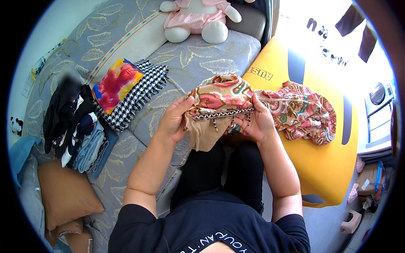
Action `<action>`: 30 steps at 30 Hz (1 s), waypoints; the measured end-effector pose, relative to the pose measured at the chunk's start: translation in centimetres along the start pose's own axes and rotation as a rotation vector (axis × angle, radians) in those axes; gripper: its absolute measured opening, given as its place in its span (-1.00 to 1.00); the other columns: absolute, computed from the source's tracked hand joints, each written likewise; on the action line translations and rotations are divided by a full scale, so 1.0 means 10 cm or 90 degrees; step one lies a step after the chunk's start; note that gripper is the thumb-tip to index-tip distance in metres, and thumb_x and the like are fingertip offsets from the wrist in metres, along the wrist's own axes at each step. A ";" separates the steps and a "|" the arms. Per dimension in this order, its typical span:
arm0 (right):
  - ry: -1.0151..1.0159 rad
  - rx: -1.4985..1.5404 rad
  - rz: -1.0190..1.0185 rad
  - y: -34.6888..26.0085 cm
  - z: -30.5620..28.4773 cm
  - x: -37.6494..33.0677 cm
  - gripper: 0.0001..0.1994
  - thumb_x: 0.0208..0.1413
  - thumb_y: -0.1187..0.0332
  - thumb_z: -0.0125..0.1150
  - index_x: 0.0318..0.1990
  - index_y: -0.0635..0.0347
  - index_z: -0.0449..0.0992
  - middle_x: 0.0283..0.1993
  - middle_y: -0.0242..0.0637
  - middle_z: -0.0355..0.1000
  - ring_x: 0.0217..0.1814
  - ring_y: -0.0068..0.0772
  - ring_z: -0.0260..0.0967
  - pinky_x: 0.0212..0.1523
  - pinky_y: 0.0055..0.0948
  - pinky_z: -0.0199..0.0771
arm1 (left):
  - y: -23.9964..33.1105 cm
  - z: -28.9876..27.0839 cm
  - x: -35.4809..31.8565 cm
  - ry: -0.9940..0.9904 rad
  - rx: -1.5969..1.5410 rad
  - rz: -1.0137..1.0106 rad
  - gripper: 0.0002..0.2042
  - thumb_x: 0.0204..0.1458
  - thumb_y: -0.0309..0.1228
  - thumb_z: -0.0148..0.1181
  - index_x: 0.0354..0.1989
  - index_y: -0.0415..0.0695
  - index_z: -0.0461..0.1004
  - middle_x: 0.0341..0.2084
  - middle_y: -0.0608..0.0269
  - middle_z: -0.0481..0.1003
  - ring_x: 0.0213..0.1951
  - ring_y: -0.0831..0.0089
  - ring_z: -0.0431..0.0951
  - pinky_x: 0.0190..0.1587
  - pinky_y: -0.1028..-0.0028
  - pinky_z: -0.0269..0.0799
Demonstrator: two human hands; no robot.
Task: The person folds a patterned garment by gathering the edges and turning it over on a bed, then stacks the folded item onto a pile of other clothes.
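Note:
A pink, brown and teal paisley garment (223,95) is stretched between my two hands above my lap. It has a beige lining and a dark-and-white patterned trim band with short hanging tassels. My left hand (174,120) grips its left edge, thumb on top. My right hand (259,120) pinches its right end, thumb on the front and fingers behind. The rest of the garment (306,111) trails to the right and lies bunched on a yellow covered surface (320,168). Its exact kind I cannot make out.
On the grey leaf-patterned sofa (126,154) lie a black-and-white houndstooth scarf (143,90), a bright multicoloured folded cloth (118,84), dark clothes (63,105) and folded jeans (90,145). Brown cushions (67,189) sit at the near left. A plush toy (196,21) is at the back.

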State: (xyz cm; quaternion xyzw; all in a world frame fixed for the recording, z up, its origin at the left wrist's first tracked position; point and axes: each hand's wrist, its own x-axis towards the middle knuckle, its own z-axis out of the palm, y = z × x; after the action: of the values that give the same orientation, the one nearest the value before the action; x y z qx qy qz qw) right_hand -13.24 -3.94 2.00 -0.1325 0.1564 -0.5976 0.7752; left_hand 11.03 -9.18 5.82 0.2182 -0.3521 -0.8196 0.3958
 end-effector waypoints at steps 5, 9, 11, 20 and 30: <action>0.014 -0.001 0.006 0.02 -0.06 0.01 -0.54 0.34 0.05 -0.30 0.10 0.23 0.31 -0.05 -0.03 0.48 -0.13 -0.06 0.53 -0.10 -0.09 0.58 | -0.01 0.00 -0.02 -0.010 -0.019 -0.012 -0.52 0.12 -0.29 0.13 0.14 -0.33 0.26 0.00 -0.06 0.44 -0.02 0.22 0.52 0.06 0.27 0.46; 0.012 0.001 0.009 0.03 -0.03 0.00 -0.55 0.34 0.06 -0.30 0.10 0.23 0.31 -0.05 -0.03 0.48 -0.14 -0.06 0.53 -0.11 -0.09 0.58 | -0.03 -0.06 -0.02 0.012 -0.015 -0.011 -0.52 0.13 -0.30 0.12 0.15 -0.33 0.25 0.00 -0.07 0.43 -0.01 0.20 0.52 0.08 0.23 0.45; 0.010 0.001 0.011 0.03 -0.03 0.00 -0.55 0.34 0.06 -0.29 0.10 0.23 0.31 -0.05 -0.03 0.48 -0.14 -0.06 0.53 -0.10 -0.09 0.58 | -0.04 -0.07 -0.02 0.031 -0.016 -0.012 -0.52 0.13 -0.31 0.11 0.15 -0.33 0.24 0.01 -0.08 0.43 0.00 0.19 0.51 0.09 0.21 0.44; 0.054 -0.001 0.018 0.03 -0.10 0.03 -0.59 0.34 0.08 -0.27 0.07 0.20 0.34 -0.05 -0.05 0.47 -0.08 -0.06 0.49 -0.07 -0.05 0.56 | -0.04 -0.05 -0.04 0.004 -0.033 -0.015 -0.50 0.14 -0.29 0.09 0.17 -0.35 0.20 0.04 -0.11 0.40 0.05 0.16 0.47 0.12 0.18 0.41; 0.308 -0.121 0.012 0.14 -0.23 0.12 -0.62 0.31 0.10 -0.17 0.12 0.14 0.30 0.09 -0.16 0.35 0.05 -0.25 0.37 0.02 -0.16 0.43 | -0.15 -0.30 -0.03 0.064 -0.042 -0.060 -0.58 0.08 -0.37 0.18 0.08 -0.28 0.32 -0.06 0.04 0.48 -0.04 0.27 0.53 0.08 0.24 0.44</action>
State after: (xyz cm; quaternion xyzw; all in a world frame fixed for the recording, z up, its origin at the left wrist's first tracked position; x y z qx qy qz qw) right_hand -12.61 -4.74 -0.73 -0.0564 0.3939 -0.5875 0.7047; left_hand 12.39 -9.52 2.76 0.2620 -0.2936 -0.8365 0.3813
